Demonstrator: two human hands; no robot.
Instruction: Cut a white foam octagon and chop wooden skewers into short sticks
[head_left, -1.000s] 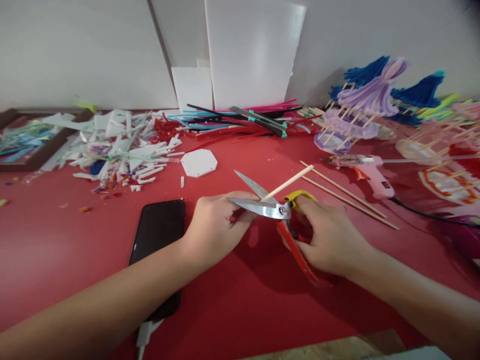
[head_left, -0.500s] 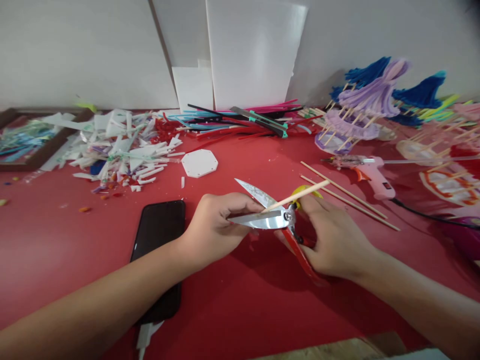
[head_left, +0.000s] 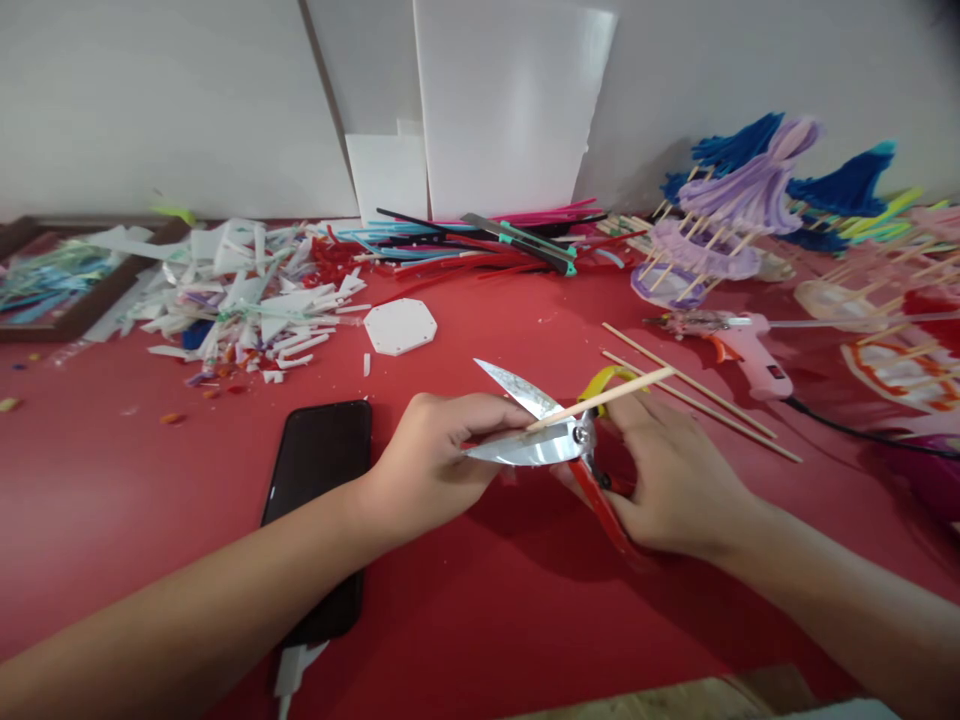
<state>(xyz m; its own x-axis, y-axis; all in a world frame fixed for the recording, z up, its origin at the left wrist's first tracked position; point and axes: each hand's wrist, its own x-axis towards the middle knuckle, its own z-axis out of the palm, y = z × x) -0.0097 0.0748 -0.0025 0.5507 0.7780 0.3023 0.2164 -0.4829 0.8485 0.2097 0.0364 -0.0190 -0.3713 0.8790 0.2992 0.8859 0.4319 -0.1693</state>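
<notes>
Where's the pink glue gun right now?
In the head view, the pink pistol-shaped glue gun lies on the right, beside two thin wooden sticks, beyond the right hand.

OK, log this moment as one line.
left hand: holding wooden stick | right hand: gripping shears, blades open around stick | two thin sticks: on table beyond right hand | phone: beside left hand

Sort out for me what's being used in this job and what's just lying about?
In use:
- wooden stick, held by the left hand
- shears, open around it, in the right hand

Apparently just lying about:
- two loose sticks, perhaps related
- white octagonal piece
- pink glue gun
- phone
- scrap pile
</notes>
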